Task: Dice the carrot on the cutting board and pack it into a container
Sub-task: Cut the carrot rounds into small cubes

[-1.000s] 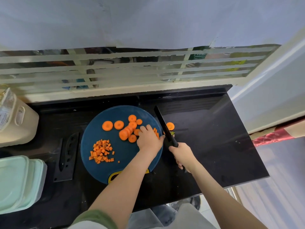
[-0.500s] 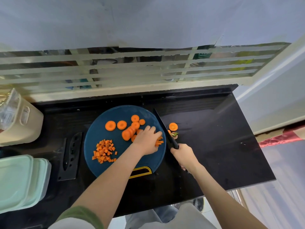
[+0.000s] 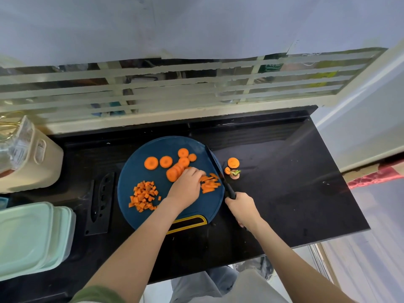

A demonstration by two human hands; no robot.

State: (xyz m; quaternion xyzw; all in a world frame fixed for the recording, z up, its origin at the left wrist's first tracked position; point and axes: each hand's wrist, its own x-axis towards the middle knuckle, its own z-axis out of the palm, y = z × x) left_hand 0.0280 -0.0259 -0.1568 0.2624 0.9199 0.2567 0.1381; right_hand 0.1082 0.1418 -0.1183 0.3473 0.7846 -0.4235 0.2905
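Observation:
A round dark-blue cutting board lies on the black counter. On it are several carrot rounds, a heap of diced carrot at the left, and a bunch of carrot strips at the right. My left hand rests on the board with curled fingertips touching the strips. My right hand grips the handle of a black knife, whose blade lies along the board's right edge beside the strips.
Carrot end pieces with a green stub lie on the counter right of the board. A black knife sheath lies left of the board. Mint-lidded containers are stacked at the far left, a cream container behind them.
My left hand slid off the carrot, exposing freshly cut strips by the knife. The knife blade stays at the board's right edge. The view shifted slightly.

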